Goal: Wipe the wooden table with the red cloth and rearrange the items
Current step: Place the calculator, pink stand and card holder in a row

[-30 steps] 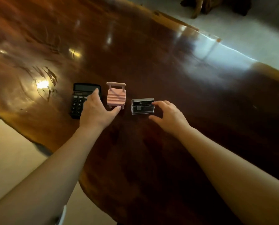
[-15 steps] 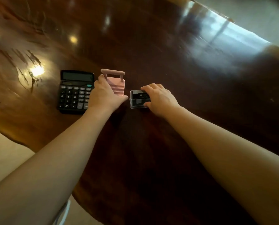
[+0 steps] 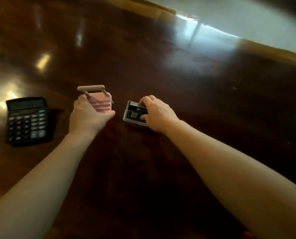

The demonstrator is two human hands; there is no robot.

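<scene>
Glossy dark wooden counter [image 3: 161,69] under my view, pale floor [image 3: 247,12] beyond, my left hand [image 3: 87,116] closed around pink chair-shaped stand [image 3: 100,102], right hand [image 3: 158,114] gripping clear card holder [image 3: 132,114], calculator [image 3: 27,121] well left.

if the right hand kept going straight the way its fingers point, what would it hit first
The right hand points up-left and already grips the clear card holder. Past that, the pink chair-shaped stand in the left hand looks first in line, though depth is unclear.
</scene>
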